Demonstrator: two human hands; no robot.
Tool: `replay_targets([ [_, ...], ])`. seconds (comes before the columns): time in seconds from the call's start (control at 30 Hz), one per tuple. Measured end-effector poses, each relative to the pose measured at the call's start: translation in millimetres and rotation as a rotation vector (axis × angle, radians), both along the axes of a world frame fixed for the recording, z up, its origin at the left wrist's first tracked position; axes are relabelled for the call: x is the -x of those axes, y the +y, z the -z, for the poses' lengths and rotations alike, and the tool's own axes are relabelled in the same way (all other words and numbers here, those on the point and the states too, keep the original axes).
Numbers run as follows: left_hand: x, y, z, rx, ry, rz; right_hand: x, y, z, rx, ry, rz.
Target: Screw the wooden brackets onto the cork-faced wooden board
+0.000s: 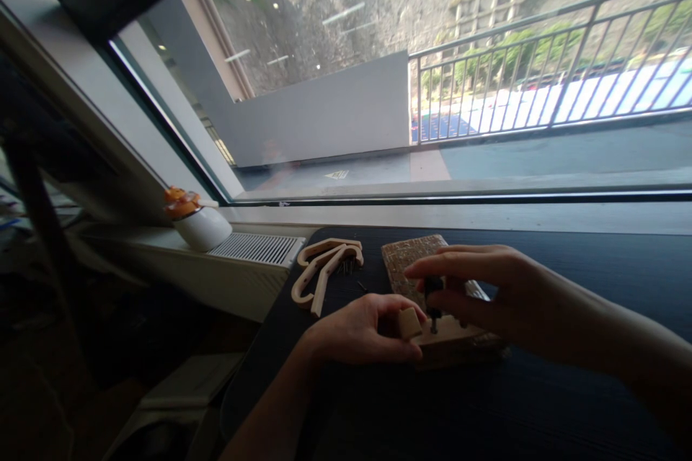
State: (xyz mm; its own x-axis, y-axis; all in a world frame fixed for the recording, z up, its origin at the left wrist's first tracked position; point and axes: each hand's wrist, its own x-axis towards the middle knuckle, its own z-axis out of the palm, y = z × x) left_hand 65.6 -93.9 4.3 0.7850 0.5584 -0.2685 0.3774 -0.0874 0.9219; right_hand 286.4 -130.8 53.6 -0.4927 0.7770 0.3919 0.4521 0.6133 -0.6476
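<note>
Left hand (373, 328) pinches the wood (448, 331) by its left end, long axis left-right across the near edge of the board (408, 258); right hand (491, 281) pinches the driver (433, 294) upright above the wood, near the far edge of the tabletop (589, 259).

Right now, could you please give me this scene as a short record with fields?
Left hand: the left hand grips the end of a light wooden piece
Right hand: the right hand holds a dark tool roughly upright, lower end at the wooden piece; contact unclear
Under the work: brown rough board on a dark table
Left of board: curved wooden pieces, with small metal fasteners beside them
Farther left: white container with orange top
Beyond table: large window, railing outside
</note>
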Motion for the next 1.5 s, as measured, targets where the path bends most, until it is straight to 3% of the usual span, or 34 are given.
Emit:
replay_targets([
  [0.33, 1.5, 0.5, 1.9, -0.054, 0.008, 0.009, -3.9, 0.3, 3.1, -0.035, -0.036, 0.001],
  [0.7, 0.4, 0.7, 2.4, -0.029, 0.003, 0.001, -4.5, -0.6, 0.3, 0.040, -0.010, -0.026],
  [1.13, 0.7, 2.1, 4.6, -0.056, -0.004, 0.015, 4.2, -0.6, 0.5, 0.025, -0.043, 0.119],
  [1.5, 1.6, 0.3, 4.1, -0.046, 0.001, 0.004, 4.1, -3.3, -1.5, -0.092, -0.055, -0.009],
])
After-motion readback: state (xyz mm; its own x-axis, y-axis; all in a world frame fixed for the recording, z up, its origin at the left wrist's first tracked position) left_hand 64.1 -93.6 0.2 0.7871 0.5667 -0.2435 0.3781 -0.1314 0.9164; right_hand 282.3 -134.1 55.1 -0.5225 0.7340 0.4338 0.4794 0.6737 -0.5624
